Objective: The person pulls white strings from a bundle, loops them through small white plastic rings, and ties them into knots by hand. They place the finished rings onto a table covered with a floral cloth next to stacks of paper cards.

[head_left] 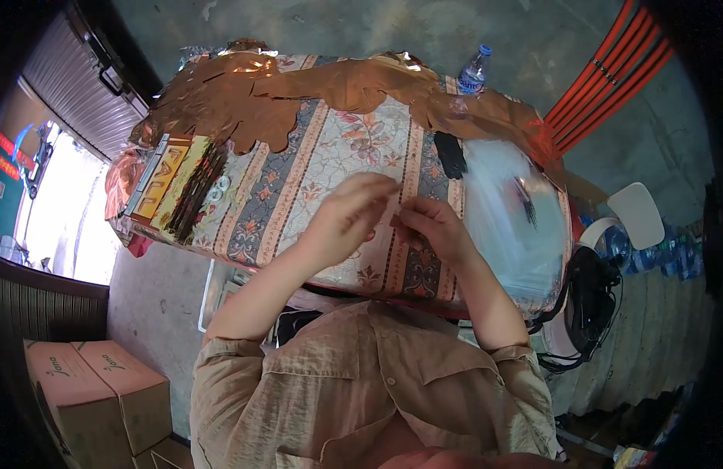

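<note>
Over the near middle of a table with a patterned cloth (pixel 361 141), my two hands are close together. My left hand (pixel 347 217) has its fingers stretched toward the right, slightly blurred, with nothing visible in it. The thumb and fingers of my right hand (pixel 433 227) are pinched together; whatever they may hold is too small to make out. Right of that hand lies a pile of clear plastic sleeves (pixel 506 242) with a small dark bundle (pixel 525 202) on it. A black cloth-like piece (pixel 450 155) sits beside the pile.
Brown foil sheets (pixel 338 87) cover the table's far edge. At the left are dark thin sticks (pixel 197 191), a yellow-brown packet (pixel 159 178) and clear rings (pixel 219 187). A water bottle (pixel 474 70) stands far right, near orange pipes (pixel 611 74). Cartons (pixel 103 383) stand lower left.
</note>
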The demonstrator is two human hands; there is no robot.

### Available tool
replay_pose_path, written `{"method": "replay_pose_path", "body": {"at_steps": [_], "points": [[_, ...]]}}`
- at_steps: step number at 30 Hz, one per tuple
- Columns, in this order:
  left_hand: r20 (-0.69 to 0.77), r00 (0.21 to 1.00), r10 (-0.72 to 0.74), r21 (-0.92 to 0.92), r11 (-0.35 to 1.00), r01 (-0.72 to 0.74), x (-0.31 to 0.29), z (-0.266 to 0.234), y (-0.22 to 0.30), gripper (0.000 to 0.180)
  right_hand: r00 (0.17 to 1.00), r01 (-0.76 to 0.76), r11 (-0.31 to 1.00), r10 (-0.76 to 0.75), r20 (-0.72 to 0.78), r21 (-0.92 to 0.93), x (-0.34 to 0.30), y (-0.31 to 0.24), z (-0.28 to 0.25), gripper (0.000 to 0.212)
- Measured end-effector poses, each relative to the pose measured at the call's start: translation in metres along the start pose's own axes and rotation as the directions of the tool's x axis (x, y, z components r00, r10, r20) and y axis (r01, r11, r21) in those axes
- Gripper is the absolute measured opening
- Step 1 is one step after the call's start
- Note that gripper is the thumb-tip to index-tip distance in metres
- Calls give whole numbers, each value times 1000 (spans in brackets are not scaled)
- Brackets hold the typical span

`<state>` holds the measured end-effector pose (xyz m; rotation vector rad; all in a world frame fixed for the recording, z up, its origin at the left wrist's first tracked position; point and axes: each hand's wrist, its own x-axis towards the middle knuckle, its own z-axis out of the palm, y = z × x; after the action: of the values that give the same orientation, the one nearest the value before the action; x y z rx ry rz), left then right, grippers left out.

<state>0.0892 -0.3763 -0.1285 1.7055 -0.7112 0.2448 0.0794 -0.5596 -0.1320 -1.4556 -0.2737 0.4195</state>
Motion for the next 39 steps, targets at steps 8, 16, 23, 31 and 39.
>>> {"method": "replay_pose_path", "body": {"at_steps": [8,16,23,31,39], "points": [[111,989,-95,-52,993,102,-12,5,-5,24,998,-62,982,64,-3,176,3,11,-3,18],[51,995,-88,58,995,85,-17,5,-14,8,992,-124,950,126,12,286,1,18,-4,36],[-137,970,-202,-11,979,203,-31,-6,-16,5,986,29,916,38,-160,399,5,4,16,33],[-421,877,-230,439,795,419,-70,-116,-57,10,972,144,989,-137,-191,24,-17,30,14,19],[-477,838,-263,840,143,523,-94,-185,-71,17,982,62,988,-85,-168,-142,-21,73,16,13]]}}
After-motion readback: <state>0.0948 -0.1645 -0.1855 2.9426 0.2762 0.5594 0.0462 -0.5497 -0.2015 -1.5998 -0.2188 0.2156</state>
